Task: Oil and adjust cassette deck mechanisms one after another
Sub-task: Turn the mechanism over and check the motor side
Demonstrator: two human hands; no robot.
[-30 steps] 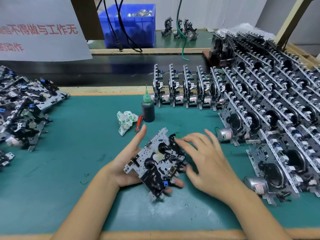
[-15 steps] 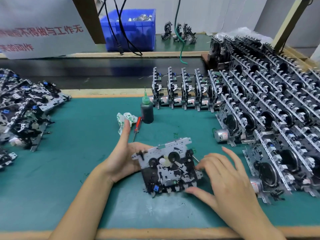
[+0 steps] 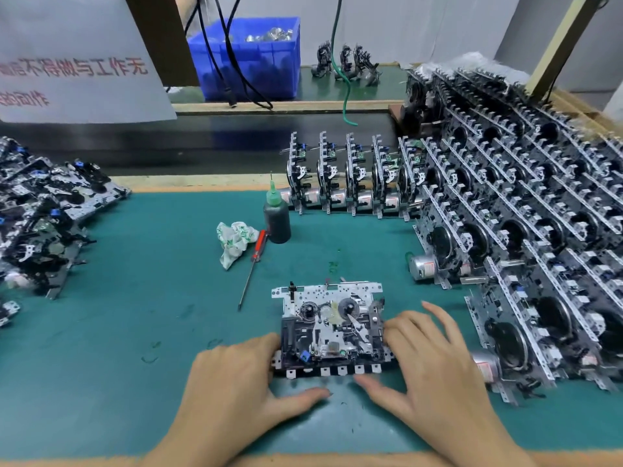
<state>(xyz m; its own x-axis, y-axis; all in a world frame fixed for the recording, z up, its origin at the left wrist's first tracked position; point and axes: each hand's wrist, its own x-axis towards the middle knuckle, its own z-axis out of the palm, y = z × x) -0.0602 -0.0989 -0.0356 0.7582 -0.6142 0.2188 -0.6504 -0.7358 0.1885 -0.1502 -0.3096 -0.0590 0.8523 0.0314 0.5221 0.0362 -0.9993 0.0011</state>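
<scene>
One cassette deck mechanism (image 3: pixel 332 326) lies flat on the green mat (image 3: pixel 151 298), reels facing up. My left hand (image 3: pixel 236 385) rests against its left front corner, fingers at the edge, thumb on the mat below it. My right hand (image 3: pixel 435 365) touches its right side, fingers spread over the edge. A dark oil bottle (image 3: pixel 277 219) with a green needle tip stands behind. Beside it lies a red-handled screwdriver (image 3: pixel 253 264).
A crumpled cloth (image 3: pixel 232 242) lies left of the bottle. Several upright mechanisms (image 3: pixel 350 178) stand in a row behind, and many more (image 3: pixel 522 230) fill the right side. A heap of mechanisms (image 3: pixel 43 210) covers the left. A blue bin (image 3: pixel 249 59) sits at the back.
The mechanism went from tilted in my left hand to lying flat and square on the mat. Both hands have settled at its left and right sides.
</scene>
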